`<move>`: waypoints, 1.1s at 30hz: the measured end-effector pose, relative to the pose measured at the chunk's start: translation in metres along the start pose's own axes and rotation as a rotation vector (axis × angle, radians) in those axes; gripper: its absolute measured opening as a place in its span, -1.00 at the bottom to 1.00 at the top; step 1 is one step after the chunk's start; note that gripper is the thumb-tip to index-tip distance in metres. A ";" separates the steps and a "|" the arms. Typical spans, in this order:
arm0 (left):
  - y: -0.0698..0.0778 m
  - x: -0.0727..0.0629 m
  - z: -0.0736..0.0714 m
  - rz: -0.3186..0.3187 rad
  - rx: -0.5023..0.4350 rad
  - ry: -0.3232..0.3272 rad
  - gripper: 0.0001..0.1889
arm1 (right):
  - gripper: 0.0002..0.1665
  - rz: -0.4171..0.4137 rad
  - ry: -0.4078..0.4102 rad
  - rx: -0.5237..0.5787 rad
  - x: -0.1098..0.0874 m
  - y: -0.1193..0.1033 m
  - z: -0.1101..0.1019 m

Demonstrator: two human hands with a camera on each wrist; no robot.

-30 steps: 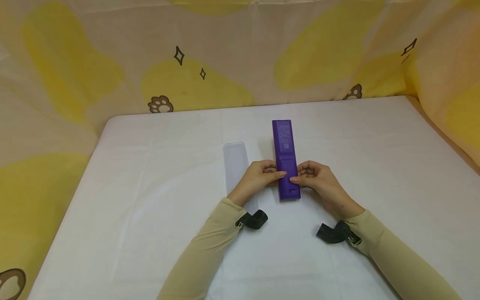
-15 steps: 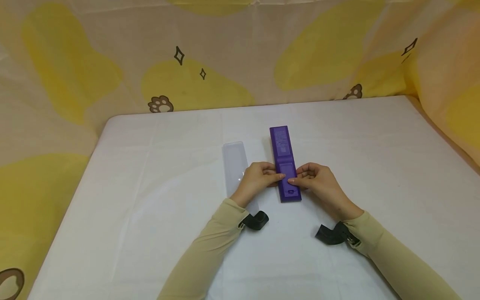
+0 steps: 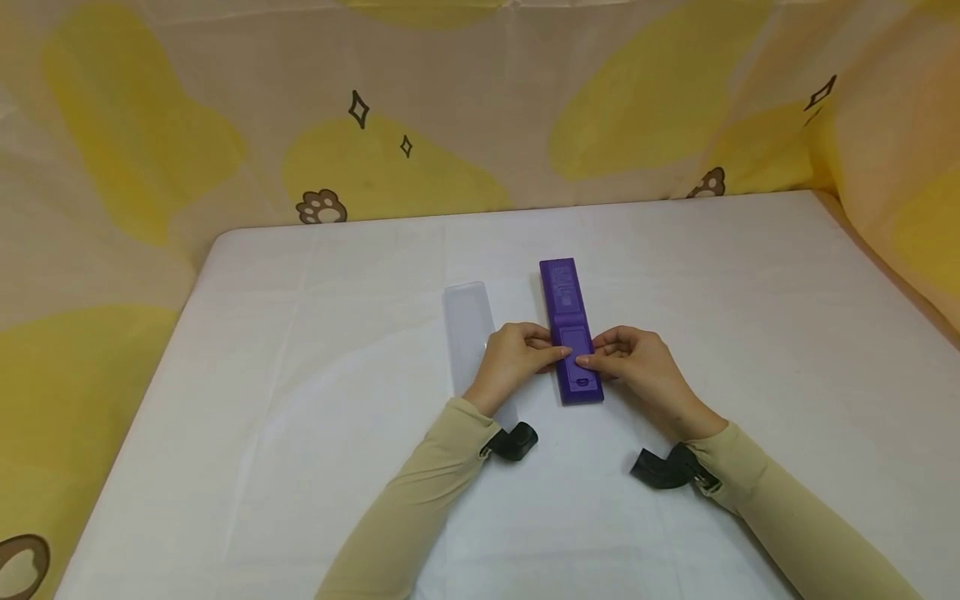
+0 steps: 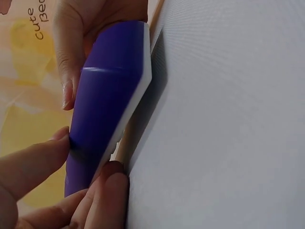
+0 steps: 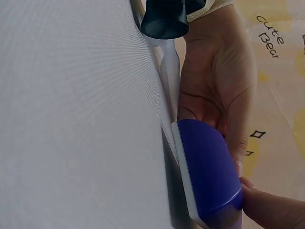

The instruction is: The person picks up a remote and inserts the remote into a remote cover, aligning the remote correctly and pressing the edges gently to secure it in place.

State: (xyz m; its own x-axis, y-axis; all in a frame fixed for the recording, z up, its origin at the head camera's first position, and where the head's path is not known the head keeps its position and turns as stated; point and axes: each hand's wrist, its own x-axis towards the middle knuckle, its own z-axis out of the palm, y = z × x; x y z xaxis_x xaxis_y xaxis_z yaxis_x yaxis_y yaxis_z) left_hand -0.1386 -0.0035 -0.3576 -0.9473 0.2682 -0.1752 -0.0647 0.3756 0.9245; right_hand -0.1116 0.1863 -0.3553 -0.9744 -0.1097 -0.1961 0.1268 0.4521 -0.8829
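Note:
A purple remote control [image 3: 566, 292] with a white front is held back side up, its battery cover at the near end. My left hand [image 3: 513, 354] pinches its left edge, thumb on the back and fingers curled beneath. On the opposite edge, my right hand [image 3: 633, 367] grips it the same way, the two thumbs close together over the cover. In the left wrist view, a few button edges show under the remote [image 4: 109, 86], and a shadow lies on the tabletop beside it. The right wrist view shows one rounded end of the remote [image 5: 205, 162].
A long translucent plastic case [image 3: 467, 325] lies left of the remote, partly hidden by the left hand and wrist. The white-covered table [image 3: 225, 400] has a patterned yellow cloth [image 3: 450, 100] hanging behind it. Black wrist cameras [image 3: 513, 441] jut inward from both sleeves.
The remote's far end has dipped and come nearer, so its back now faces up more fully. Both hands keep their grip with only slight shifts.

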 end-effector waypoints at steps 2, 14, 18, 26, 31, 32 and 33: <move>0.001 0.000 -0.001 0.008 0.030 0.002 -0.69 | -0.52 0.000 0.000 -0.008 0.000 0.000 0.000; 0.001 -0.002 -0.002 0.065 0.161 0.055 -0.66 | -0.51 -0.026 -0.013 -0.030 -0.001 -0.002 0.000; 0.001 -0.002 -0.002 0.074 0.187 0.070 -0.63 | -0.51 -0.030 -0.015 -0.036 -0.001 -0.002 0.000; 0.000 -0.001 -0.002 0.048 0.179 0.054 -0.61 | -0.51 -0.043 -0.002 -0.091 0.000 -0.001 -0.001; -0.001 -0.001 -0.002 0.046 0.175 0.032 -0.60 | -0.52 -0.049 0.010 -0.106 0.000 0.000 -0.003; -0.001 -0.001 -0.001 0.048 0.178 0.031 -0.60 | -0.52 -0.045 0.009 -0.102 0.000 0.000 -0.003; -0.001 -0.001 -0.001 0.048 0.182 0.030 -0.61 | -0.52 -0.041 0.008 -0.100 0.000 0.000 -0.003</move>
State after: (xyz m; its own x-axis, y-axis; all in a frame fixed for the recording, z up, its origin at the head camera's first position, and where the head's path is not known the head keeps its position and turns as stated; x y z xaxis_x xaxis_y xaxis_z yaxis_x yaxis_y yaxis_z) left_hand -0.1380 -0.0054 -0.3578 -0.9571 0.2640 -0.1192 0.0365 0.5182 0.8545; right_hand -0.1122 0.1893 -0.3543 -0.9798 -0.1234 -0.1570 0.0678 0.5339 -0.8428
